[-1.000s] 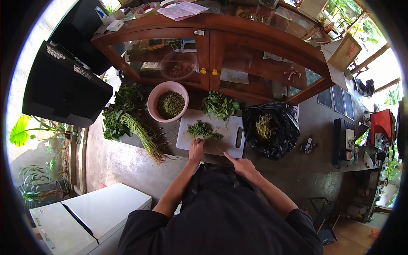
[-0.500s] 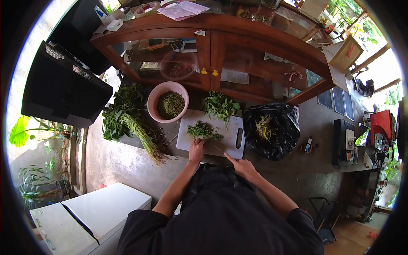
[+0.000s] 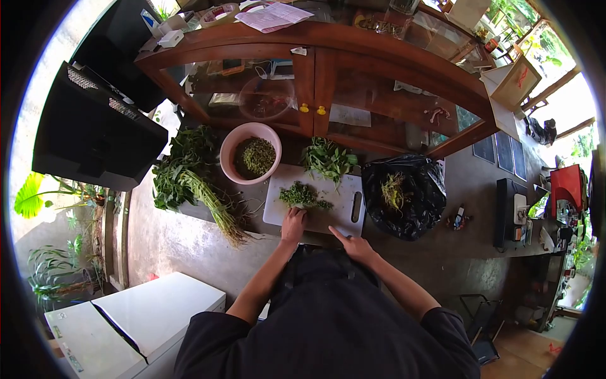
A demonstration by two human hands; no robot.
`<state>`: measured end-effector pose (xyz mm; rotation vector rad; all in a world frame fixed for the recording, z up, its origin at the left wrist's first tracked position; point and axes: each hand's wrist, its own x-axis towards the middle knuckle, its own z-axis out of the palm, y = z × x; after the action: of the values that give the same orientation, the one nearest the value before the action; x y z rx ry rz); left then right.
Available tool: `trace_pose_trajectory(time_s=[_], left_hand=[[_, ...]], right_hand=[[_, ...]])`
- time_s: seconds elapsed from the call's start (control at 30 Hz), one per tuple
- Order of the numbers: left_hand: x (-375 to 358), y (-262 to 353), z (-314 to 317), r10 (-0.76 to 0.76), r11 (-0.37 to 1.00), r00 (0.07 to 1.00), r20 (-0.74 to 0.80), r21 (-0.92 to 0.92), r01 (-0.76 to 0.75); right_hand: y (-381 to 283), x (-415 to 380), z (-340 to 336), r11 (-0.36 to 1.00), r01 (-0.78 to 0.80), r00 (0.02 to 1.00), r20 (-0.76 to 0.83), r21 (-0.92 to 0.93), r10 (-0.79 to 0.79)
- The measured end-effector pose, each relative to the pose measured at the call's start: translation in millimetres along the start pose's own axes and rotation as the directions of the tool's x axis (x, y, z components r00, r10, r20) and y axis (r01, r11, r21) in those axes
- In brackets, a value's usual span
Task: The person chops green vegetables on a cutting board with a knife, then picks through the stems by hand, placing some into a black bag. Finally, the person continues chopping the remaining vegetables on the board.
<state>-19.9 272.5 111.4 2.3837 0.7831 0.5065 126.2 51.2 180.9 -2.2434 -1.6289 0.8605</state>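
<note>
- Watching from the head camera: I am seeing the left hand (image 3: 293, 225) pressing down at the near edge of the chopped herbs (image 3: 302, 195), fingers curled closed on the greens.
- Right hand (image 3: 355, 245) is sitting at the near right edge of the white cutting board (image 3: 338, 202); a thin blade seems to be reaching out from it over the board, but it is too small for me to be sure, so I cannot tell whether its fingers are gripping anything.
- Board is lying on the grey bench (image 3: 189, 240), with the chopped herbs piled left of its centre.
- Whole leafy sprigs (image 3: 327, 159) are resting at the board's far edge.
- Pink bowl (image 3: 250, 151) of chopped greens is standing just beyond the board's left corner.
- Long-stemmed bunch (image 3: 189, 180) is lying left of the bowl.
- Black bag (image 3: 404, 192) holding trimmings is sitting just right of the board.
</note>
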Motion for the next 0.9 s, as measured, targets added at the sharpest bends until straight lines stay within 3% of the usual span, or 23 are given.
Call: trace_pose_trajectory(time_s=[0.1, 0.27, 0.33, 0.9], left_hand=[[1.9, -2.9, 0.8, -0.003, 1.000, 1.000, 0.004, -0.001, 0.003], [1.1, -9.1, 3.6, -0.008, 0.999, 1.000, -0.002, -0.048, 0.008], [1.2, -5.6, 0.0, 0.037, 0.999, 0.999, -0.025, 0.023, -0.036], [1.2, -1.1, -2.2, 0.041, 0.999, 0.999, -0.024, 0.036, -0.040]], right_hand=[[3.0, -5.8, -3.4, 0.997, 0.068, 0.993, -0.096, 0.026, -0.065], [1.0, -7.8, -13.8, 0.997, -0.039, 0.998, 0.047, -0.062, 0.042], [-1.6, -4.6, -10.5, 0.997, -0.043, 0.998, 0.035, -0.061, 0.045], [-20.1, -8.8, -40.9, 0.984, -0.149, 0.979, 0.124, -0.098, 0.160]])
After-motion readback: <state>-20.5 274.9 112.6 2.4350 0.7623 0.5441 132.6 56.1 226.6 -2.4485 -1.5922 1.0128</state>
